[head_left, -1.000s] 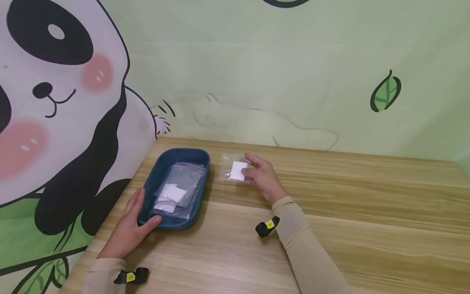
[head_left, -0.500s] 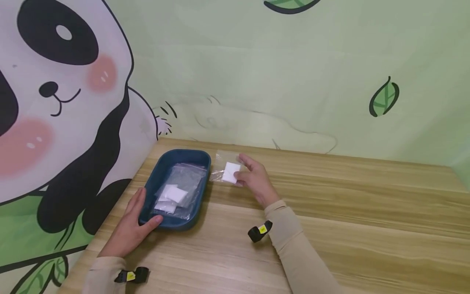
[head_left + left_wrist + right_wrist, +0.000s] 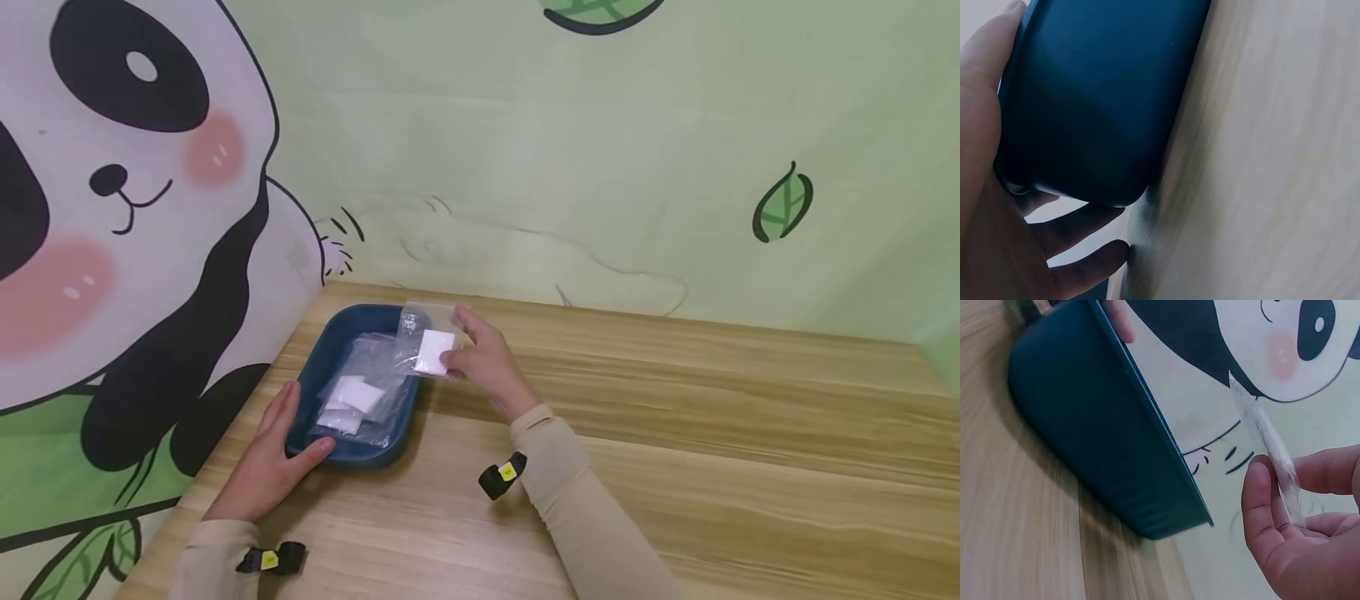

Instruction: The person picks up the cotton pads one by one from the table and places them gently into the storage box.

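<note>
My left hand (image 3: pixel 262 471) holds the near left corner of a deep blue plastic tray (image 3: pixel 367 457), thumb over the rim and fingers along the outer side. Inside the tray lie several clear plastic bags (image 3: pixel 360 398) with white square pieces in them, overlapping one another. Between thumb and fingers, my right hand (image 3: pixel 487 367) pinches another clear bag (image 3: pixel 432 352) with a white square inside. That bag overlaps the tray's right rim in the head view. Seen edge-on in the right wrist view, the held bag (image 3: pixel 1269 447) is thin and apart from the tray wall (image 3: pixel 1097 419).
The tray stands on a wood-grain table (image 3: pixel 712 400), near its left edge. Behind rises a pale green backdrop (image 3: pixel 525 150) printed with a panda (image 3: pixel 225 300) and leaves. Each wrist wears a black strap with a yellow label.
My right hand has moved left with the bag, from beside the tray to its right rim. The left hand and the tray have stayed in place. The head view has shifted slightly.
</note>
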Tool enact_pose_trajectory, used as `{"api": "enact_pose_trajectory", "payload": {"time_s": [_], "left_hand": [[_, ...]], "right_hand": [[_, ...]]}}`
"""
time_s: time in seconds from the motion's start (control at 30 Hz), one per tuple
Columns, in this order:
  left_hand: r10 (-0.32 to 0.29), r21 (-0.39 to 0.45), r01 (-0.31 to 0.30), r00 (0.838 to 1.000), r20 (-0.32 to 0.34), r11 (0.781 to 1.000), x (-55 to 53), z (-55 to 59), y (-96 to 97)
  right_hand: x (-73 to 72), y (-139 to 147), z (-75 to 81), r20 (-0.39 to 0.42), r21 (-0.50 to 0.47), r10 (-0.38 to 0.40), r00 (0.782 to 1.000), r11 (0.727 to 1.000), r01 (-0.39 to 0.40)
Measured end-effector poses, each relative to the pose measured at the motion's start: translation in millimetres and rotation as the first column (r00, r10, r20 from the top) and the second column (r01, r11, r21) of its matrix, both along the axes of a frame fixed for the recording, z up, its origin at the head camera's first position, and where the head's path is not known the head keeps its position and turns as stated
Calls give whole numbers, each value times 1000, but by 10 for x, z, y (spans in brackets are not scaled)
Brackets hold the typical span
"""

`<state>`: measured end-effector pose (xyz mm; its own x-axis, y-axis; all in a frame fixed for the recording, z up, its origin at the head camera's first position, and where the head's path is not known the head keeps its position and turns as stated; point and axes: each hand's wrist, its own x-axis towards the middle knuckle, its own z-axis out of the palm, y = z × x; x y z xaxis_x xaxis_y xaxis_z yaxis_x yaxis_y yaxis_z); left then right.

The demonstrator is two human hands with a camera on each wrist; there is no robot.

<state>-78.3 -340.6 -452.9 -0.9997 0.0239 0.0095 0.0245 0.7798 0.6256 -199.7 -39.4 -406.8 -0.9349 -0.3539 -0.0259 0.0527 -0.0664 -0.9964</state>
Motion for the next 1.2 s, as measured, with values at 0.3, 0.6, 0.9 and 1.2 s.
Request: {"api": "enact_pose_trajectory", "payload": {"time_s": [0.3,0.6,0.9,1.2], "left_hand": [[9,0,-9,1000,23,1000,-3,-1,-17],[17,-1,-17,999,33,1000,15,12,-34],[8,-1,-8,1000,10,1000,10,8,-33],[11,-1,-11,1000,10,1000,-10,6,-17]], "right_hand": [[43,-266,36,-11,13,8,1000,1000,-8],[90,-530,53,-6,41,22,1000,999,-22],[132,-745,15,13,40,22,1000,999,-23],[168,-907,-22,93,11,21,995,1000,-22]]}}
